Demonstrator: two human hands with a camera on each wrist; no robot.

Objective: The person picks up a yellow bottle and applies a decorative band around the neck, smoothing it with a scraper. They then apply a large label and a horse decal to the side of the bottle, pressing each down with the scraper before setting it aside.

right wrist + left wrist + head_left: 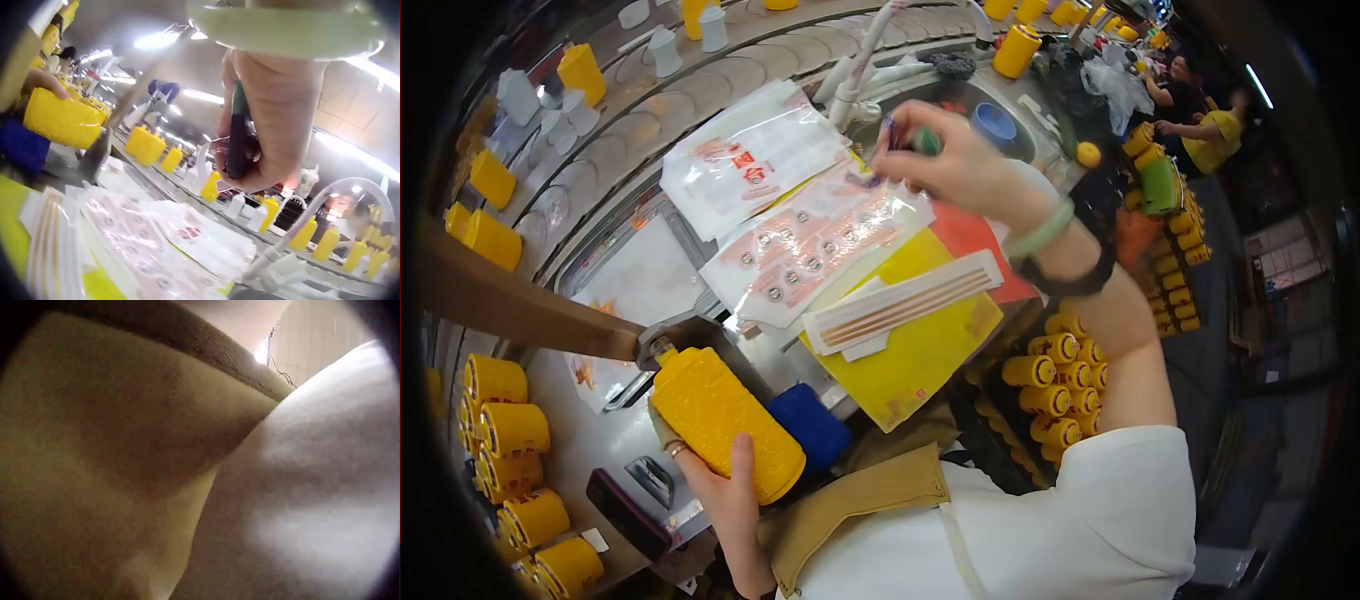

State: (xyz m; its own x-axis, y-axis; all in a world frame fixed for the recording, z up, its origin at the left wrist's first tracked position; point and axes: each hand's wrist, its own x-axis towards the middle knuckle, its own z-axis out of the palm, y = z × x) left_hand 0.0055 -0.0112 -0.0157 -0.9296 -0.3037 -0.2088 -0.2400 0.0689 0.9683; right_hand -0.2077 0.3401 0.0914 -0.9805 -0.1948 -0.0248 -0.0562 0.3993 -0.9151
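Note:
My left hand [725, 505] holds a yellow bottle [725, 415] with a raised pattern, thumb on its near face, the other fingers mostly hidden behind. The bottle lies tilted, its neck close to a metal fitting [665, 340] at the end of a wooden bar [530, 300]. My right hand [950, 165] is raised over printed decal sheets [810, 250], gripping a slim dark tool with a green end [238, 134]; its kind cannot be made out. A pale curved strip [203, 161] shows by the fingertips. The left wrist view shows only the apron [112, 437] and white sleeve.
Wooden sticks [910, 312] on white paper lie over a yellow sheet [900, 385]. Behind are a sink with a blue bowl [994, 122] and a curved faucet [850, 85]. A blue block [808, 425] and a phone [628, 515] lie nearby. Yellow and white bottles line a conveyor.

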